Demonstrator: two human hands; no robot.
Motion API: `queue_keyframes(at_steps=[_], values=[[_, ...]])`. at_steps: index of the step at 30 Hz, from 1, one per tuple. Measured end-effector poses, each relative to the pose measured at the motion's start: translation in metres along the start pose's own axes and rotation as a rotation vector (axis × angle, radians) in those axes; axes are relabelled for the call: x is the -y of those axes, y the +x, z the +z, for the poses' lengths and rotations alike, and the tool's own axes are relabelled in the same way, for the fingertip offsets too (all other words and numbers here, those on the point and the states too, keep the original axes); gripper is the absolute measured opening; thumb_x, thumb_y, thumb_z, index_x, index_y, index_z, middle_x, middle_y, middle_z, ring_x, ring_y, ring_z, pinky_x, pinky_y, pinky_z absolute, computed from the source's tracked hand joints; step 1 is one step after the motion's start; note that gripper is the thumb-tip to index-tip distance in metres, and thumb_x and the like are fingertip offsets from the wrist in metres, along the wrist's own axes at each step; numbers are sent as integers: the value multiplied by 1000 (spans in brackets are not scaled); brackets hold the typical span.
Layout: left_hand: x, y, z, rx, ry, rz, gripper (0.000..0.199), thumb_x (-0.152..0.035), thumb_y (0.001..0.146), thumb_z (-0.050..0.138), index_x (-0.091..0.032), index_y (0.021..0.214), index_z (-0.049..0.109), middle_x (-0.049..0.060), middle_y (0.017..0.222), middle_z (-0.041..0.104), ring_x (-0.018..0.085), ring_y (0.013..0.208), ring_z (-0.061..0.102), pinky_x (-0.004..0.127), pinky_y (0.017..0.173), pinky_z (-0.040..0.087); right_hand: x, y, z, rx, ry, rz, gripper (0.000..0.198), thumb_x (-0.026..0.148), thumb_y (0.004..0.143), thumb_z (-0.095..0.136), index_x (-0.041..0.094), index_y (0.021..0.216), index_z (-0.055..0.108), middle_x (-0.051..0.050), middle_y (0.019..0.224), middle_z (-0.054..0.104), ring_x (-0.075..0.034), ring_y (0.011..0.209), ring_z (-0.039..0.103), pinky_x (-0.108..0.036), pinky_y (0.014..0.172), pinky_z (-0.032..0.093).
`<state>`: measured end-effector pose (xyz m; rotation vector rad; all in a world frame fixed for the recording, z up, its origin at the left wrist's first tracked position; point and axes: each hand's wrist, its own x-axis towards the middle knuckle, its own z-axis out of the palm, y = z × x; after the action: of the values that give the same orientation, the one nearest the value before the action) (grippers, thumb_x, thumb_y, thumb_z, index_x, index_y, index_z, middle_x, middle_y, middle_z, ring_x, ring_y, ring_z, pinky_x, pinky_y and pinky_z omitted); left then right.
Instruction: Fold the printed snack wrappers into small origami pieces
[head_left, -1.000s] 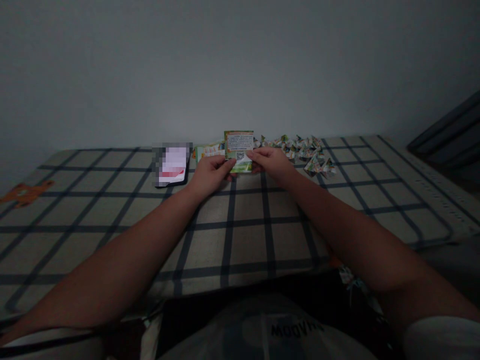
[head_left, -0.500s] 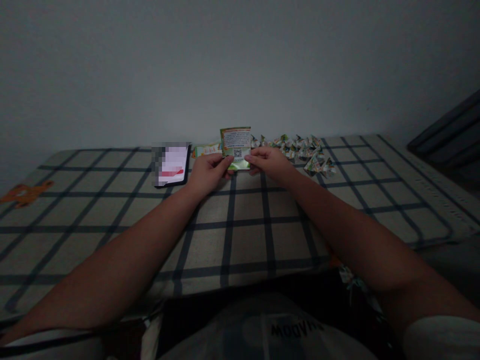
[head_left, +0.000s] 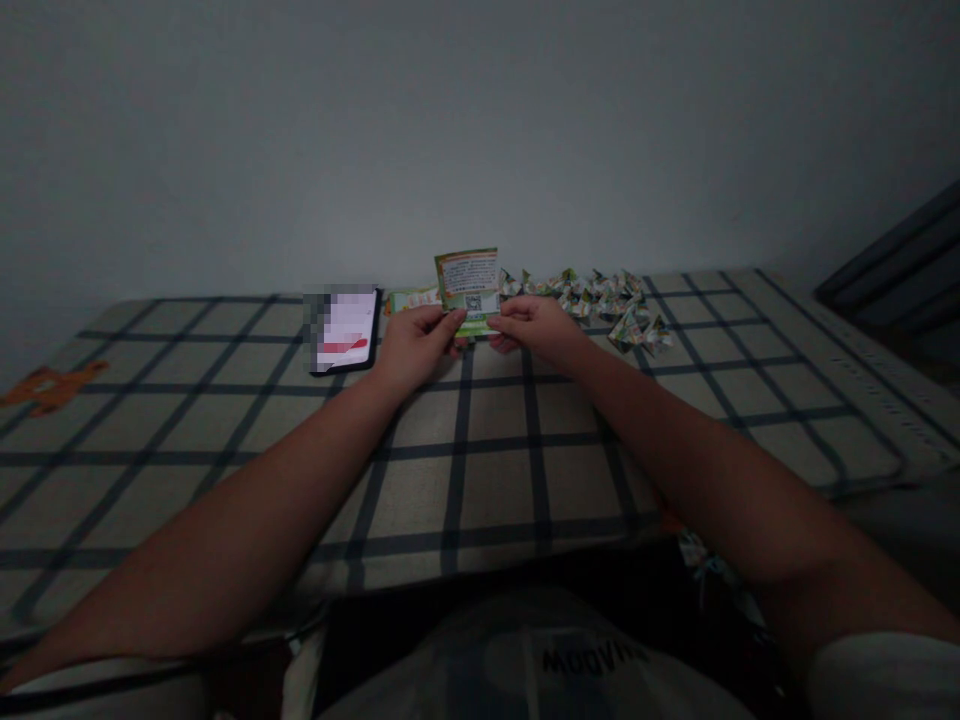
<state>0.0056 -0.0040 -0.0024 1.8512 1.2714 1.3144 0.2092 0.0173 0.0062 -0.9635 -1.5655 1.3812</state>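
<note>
Between my two hands a small printed paper sheet is held up above the cloth, with green edges, rows of text and a square code near its lower part. My left hand pinches its lower left edge between thumb and fingers. At the lower right edge, my right hand pinches it the same way. Behind my left hand lies another green and white printed paper, partly covered. Several folded paper pieces with pointed corners lie just beyond and to the right of my right hand.
A phone or tablet with a lit, partly blurred screen lies left of my left hand. Beneath everything is a checked cloth, with a grey wall behind. An orange patch shows at the far left.
The sheet has shifted slightly left and up, and its lower edge now looks bent or turned under near my fingers. My right hand has moved slightly left; the rest looks the same.
</note>
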Motion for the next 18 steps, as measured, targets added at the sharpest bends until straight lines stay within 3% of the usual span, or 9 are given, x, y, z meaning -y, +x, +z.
queue_keyframes(at_steps=[6, 14, 18], values=[[-3, -2, 3, -3, -9, -19, 43, -57, 87, 66, -16, 73, 71, 2, 55, 66, 14, 50, 59, 24, 50, 42, 3, -1, 0, -26, -24, 3, 21, 18, 89, 74, 14, 73, 62, -2, 64, 70, -10, 59, 68, -21, 60, 59], [0, 0, 0, -48, 14, -20, 44, -55, 88, 66, -18, 64, 65, 1, 51, 61, 14, 50, 58, 24, 49, 41, -2, 1, 0, 25, 36, 8, 14, 20, 85, 78, 14, 84, 65, -2, 70, 71, -11, 63, 68, -22, 63, 59], [7, 1, 1, -6, -46, -64, 44, -58, 86, 68, -16, 75, 72, 3, 60, 69, 16, 53, 62, 25, 51, 44, -2, 1, -2, 19, 27, 6, 18, 16, 85, 76, 15, 76, 60, 0, 64, 70, -9, 59, 67, -20, 61, 58]])
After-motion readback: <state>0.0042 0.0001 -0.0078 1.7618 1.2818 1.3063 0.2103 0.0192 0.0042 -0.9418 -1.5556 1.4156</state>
